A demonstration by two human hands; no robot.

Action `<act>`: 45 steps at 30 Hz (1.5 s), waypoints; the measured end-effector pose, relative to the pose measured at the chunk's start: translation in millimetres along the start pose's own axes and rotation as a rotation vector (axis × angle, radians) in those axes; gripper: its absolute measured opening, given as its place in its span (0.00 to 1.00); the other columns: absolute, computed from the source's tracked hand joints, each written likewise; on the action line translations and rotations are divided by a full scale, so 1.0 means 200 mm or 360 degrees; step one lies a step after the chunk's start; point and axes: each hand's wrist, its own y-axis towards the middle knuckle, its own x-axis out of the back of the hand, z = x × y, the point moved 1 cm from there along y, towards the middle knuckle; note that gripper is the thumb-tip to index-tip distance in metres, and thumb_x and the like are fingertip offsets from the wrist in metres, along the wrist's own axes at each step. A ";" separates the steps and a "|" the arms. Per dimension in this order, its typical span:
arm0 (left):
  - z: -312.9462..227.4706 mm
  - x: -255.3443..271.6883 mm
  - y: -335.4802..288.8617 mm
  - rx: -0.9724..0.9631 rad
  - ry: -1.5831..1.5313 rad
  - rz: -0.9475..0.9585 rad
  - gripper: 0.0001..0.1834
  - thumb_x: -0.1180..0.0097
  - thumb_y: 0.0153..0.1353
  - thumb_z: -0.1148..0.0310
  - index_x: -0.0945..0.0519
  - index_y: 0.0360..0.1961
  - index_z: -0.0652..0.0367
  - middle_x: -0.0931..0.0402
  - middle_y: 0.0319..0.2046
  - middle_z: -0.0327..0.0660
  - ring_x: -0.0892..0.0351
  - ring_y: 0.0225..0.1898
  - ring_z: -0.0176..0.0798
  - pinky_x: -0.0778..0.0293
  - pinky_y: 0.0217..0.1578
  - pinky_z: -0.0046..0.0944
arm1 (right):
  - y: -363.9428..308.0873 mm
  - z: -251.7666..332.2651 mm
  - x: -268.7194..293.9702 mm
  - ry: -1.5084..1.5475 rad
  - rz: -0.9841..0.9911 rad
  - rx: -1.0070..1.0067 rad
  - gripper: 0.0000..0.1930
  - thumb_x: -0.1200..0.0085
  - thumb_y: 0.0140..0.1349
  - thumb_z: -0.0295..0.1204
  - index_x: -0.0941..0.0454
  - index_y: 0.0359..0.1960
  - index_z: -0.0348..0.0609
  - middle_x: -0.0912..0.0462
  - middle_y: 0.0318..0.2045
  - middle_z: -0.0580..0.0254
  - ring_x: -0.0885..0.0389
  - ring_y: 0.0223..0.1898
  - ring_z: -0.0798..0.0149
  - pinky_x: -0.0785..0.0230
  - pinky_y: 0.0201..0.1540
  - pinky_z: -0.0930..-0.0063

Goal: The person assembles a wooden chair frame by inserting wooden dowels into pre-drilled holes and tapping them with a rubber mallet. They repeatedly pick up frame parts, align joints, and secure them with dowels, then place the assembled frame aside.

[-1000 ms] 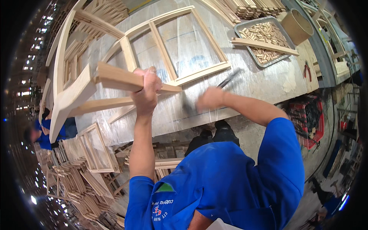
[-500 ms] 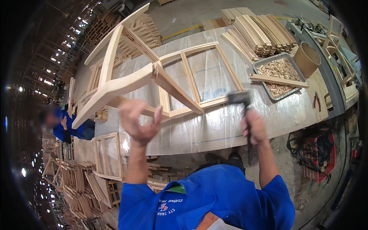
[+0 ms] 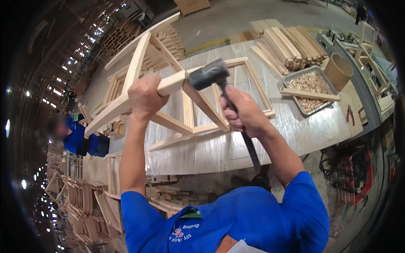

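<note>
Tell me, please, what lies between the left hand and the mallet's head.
In the head view, an end of the curved wooden frame member lies between the left hand and the mallet's head.

The head view came from the left of two wide fisheye cameras worn side by side on the head. As I saw it, the lens faced down and forward: the blue shirt (image 3: 253,215) lay nearest, along the lower edge; the left hand (image 3: 145,96) and right hand (image 3: 244,110) were near, above the workbench (image 3: 301,135); the concrete floor (image 3: 223,23) spread farther off, toward the top. Straight edges bent toward the dark rim.
</note>
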 end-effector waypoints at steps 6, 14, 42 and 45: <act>0.01 0.03 -0.02 0.0034 -0.0042 -0.0059 0.14 0.31 0.51 0.61 0.25 0.23 0.51 0.25 0.19 0.39 0.21 0.23 0.45 0.28 0.26 0.46 | -0.25 0.24 0.20 0.0605 -0.0503 0.1145 0.23 0.63 0.81 0.56 0.29 0.39 0.52 0.34 0.18 0.77 0.39 0.12 0.81 0.45 0.10 0.83; 0.07 0.01 -0.06 -0.0006 -0.0036 -0.0044 0.12 0.33 0.49 0.64 0.26 0.23 0.52 0.26 0.19 0.39 0.21 0.23 0.46 0.28 0.27 0.45 | 0.03 -0.21 -0.15 0.0137 -0.0159 0.0086 0.25 0.62 0.79 0.59 0.30 0.36 0.52 0.35 0.17 0.78 0.41 0.11 0.80 0.45 0.10 0.82; -0.78 -0.28 -0.66 0.1430 -0.1567 -0.0597 0.22 0.45 0.74 0.70 0.29 0.64 0.69 0.26 0.57 0.51 0.26 0.60 0.45 0.33 0.65 0.47 | -0.89 -0.57 1.61 -0.2787 -0.1950 -0.0329 0.15 0.33 0.61 0.41 0.17 0.44 0.47 0.16 0.40 0.52 0.16 0.42 0.46 0.24 0.45 0.53; -0.92 -0.44 -0.51 0.1717 -0.1592 -0.0598 0.19 0.45 0.72 0.74 0.29 0.61 0.69 0.23 0.48 0.49 0.22 0.50 0.41 0.28 0.57 0.42 | -0.65 -0.50 1.67 -0.3132 -0.1696 -0.0103 0.19 0.34 0.61 0.36 0.19 0.52 0.45 0.19 0.43 0.48 0.18 0.47 0.45 0.25 0.49 0.53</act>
